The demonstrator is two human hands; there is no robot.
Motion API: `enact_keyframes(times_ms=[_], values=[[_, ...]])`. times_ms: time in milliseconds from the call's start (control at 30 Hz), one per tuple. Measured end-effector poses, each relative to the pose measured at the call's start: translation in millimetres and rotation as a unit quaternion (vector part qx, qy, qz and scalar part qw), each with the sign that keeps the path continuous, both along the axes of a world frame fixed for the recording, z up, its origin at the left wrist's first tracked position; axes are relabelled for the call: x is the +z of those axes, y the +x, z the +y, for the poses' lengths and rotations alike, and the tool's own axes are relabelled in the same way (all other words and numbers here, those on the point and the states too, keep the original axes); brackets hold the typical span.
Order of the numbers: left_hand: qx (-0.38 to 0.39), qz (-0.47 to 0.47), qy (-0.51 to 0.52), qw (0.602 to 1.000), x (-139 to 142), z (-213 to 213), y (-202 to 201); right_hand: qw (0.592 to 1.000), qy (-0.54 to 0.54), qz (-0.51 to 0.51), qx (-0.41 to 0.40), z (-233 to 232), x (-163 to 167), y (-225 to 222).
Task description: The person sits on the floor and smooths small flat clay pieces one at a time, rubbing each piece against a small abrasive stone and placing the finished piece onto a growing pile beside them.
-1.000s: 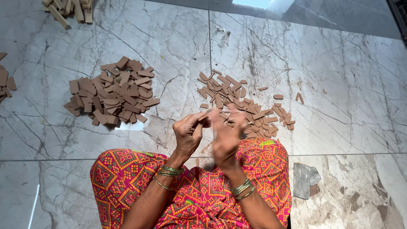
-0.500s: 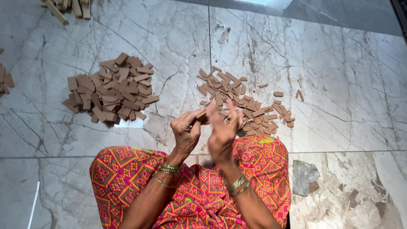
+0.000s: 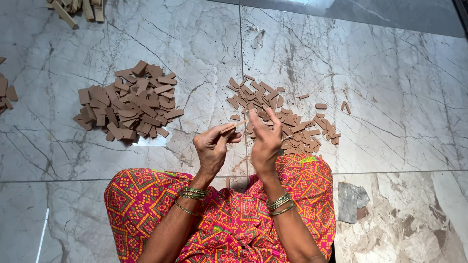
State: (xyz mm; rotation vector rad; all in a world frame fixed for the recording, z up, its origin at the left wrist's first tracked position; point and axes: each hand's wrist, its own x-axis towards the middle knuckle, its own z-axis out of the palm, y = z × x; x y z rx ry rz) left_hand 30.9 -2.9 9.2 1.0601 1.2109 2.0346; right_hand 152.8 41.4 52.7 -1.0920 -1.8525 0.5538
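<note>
My left hand (image 3: 212,147) and my right hand (image 3: 265,140) are raised together above my lap, and between their fingertips they pinch a small thin brown piece (image 3: 238,125). Both wrists wear green and gold bangles. Just beyond my hands, a scattered heap of small brown flat pieces (image 3: 287,119) lies on the marble floor. A denser pile of larger brown flat pieces (image 3: 129,104) sits to the left of it. My knees are covered by pink patterned cloth (image 3: 229,219).
A grey flat stone (image 3: 352,201) lies by my right knee. Pale wooden sticks (image 3: 78,9) lie at the top left edge, and a few more brown pieces (image 3: 6,92) at the far left. The floor is grey-veined marble tile.
My hands have stayed close together over my lap, shifting slightly; the fingers of my right hand have spread upward while both keep working the small piece.
</note>
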Motion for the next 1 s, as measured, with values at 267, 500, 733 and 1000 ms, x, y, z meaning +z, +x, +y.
enact_keyframes(times_ms=[267,500,733,1000], values=[[0.033,0.211,-0.110,0.971,10,5,-14,0.973,-0.082,0.146,0.161,3,0,15],[0.084,0.294,-0.073,0.949,9,6,-12,0.975,0.201,-0.039,0.082,-13,14,3],[0.062,0.188,-0.037,0.979,-4,10,-6,0.987,0.144,-0.024,0.072,2,-9,4],[0.041,0.154,-0.029,0.987,-2,9,-4,0.990,0.124,-0.006,0.068,0,-7,13]])
